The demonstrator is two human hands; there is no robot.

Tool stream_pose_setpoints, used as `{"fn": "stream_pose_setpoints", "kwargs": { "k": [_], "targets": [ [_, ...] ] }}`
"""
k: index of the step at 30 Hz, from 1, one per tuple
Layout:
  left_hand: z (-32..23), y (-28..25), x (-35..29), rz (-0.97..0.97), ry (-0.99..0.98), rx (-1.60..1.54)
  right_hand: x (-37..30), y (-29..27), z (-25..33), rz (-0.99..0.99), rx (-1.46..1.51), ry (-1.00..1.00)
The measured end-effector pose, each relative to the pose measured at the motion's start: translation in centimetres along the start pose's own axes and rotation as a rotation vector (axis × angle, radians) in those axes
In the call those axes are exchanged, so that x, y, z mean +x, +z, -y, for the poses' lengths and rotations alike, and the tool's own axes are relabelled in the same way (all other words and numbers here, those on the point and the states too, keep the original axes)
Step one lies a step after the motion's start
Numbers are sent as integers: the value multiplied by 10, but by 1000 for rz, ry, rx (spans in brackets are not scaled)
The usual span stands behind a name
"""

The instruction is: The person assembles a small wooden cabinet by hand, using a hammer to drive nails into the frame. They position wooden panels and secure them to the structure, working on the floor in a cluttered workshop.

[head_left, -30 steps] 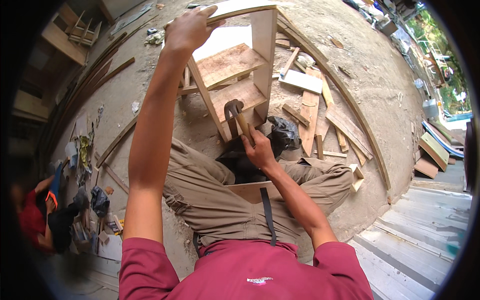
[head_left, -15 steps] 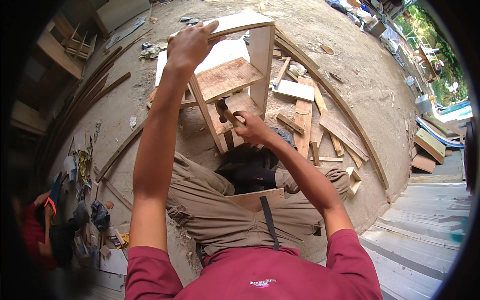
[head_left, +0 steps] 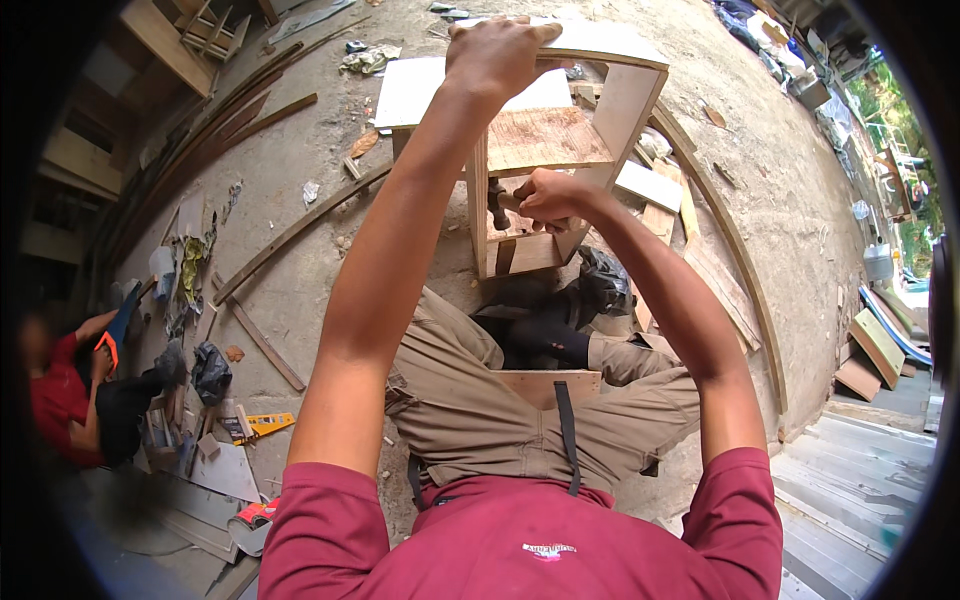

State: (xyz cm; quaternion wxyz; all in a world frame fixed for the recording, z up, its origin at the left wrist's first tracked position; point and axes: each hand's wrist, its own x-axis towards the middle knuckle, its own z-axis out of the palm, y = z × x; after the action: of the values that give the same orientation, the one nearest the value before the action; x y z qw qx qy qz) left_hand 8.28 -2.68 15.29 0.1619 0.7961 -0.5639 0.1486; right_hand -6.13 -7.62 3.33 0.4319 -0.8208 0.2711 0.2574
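Nearest to the camera is a dark red shirt, then khaki trousers with a short board lying across the lap. The person sits on the bare concrete floor, which is dusty and rough.

Between the knees stands a small wooden frame, box-shaped, made of pale raw boards with a darker plywood shelf in the middle. The right hand is closed around the handle of a hammer, whose dark metal head is inside the frame, close to the front upright. The left hand is farther, with the arm stretched out, and it grips the top board of the frame from above. So the two hands are well apart, each one clamped on its own thing.

A risk, in my judgement: the space inside the frame is narrow, so a swing can slip off and hit the upright or the knuckles. Also, if the left grip loosens, the light frame can tip or slide on the dusty floor.

Beyond the frame lie a white sheet, loose planks and long thin strips. At the far left, another person in red sits near scattered tools.
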Motion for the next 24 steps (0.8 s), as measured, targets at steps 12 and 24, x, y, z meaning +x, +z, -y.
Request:
{"fn": "stream_pose_setpoints", "kwargs": {
  "k": [12,24],
  "targets": [
    [-2,-18,3,55,40,-146,-16,9,-21,-172,57,-63],
    [-2,-27,-2,136,76,-150,-53,26,-43,61,651,134]
  ]
}}
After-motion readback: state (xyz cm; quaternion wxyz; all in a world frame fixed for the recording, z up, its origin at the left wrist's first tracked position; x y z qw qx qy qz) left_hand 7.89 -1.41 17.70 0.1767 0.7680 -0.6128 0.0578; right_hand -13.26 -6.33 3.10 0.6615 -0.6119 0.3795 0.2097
